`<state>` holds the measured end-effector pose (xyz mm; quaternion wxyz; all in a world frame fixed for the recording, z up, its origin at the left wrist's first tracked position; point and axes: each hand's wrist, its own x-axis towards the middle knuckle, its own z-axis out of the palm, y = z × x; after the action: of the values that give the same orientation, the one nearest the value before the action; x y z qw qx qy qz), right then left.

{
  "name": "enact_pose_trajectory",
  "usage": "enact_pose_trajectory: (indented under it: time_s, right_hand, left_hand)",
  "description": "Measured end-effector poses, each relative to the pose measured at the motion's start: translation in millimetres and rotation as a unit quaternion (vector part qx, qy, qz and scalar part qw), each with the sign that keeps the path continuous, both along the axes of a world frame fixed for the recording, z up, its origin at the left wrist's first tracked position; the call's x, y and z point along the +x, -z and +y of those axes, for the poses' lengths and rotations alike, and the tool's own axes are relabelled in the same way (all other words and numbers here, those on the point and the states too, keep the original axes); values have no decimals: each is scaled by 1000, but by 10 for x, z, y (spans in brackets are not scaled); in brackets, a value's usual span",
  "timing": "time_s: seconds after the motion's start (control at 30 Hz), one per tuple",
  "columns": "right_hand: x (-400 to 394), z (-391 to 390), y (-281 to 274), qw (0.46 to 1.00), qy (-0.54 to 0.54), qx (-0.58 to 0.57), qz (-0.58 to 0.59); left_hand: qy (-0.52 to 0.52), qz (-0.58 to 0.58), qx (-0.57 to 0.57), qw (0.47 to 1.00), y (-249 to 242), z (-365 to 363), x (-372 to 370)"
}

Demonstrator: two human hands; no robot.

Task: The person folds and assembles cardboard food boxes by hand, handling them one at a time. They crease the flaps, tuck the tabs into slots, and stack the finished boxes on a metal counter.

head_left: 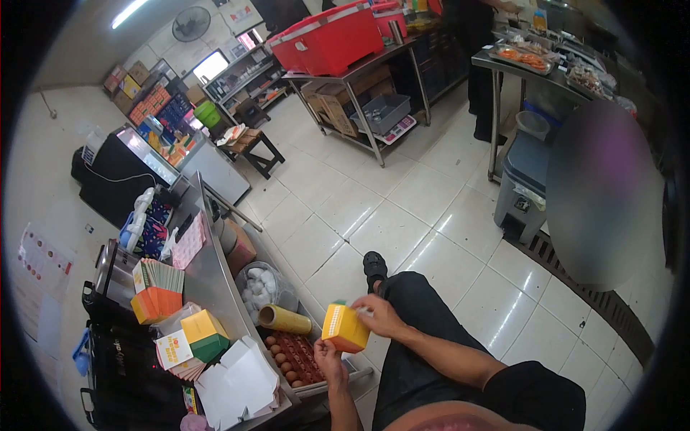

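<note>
A small yellow paper box (343,329) with a white patterned strip and a bit of green at its top is held up between my two hands, above my lap. The fingers of my left hand (330,361) pinch its lower left corner. My right hand (381,316) is closed at its upper right edge, its fingertips partly hidden. Left of the hands, on the steel table, sit a yellow-and-green stack of folded cartons (205,332), an orange stack (158,302) and loose white cards (237,381).
Under the table's edge are a tray of eggs (302,359), a yellow roll (285,319) and a bucket of white balls (260,287). A red bin (327,43) tops a steel table ahead. A grey trash bin (528,176) stands right, near a person in black (485,65).
</note>
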<state>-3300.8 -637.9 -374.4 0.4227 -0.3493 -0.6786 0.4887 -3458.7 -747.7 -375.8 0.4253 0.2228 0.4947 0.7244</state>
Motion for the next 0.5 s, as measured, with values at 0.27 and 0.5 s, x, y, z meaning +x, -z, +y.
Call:
enact_pose_trajectory:
  time_s: [0.27,0.5]
  right_hand:
    - [40,15,-134,916,-250,-267,165]
    - [-55,89,168,972,-213,-90,38]
  left_hand:
    - [-60,-60,64,994,-109,-29,-55]
    - [-54,11,10,998,-20,121,-185]
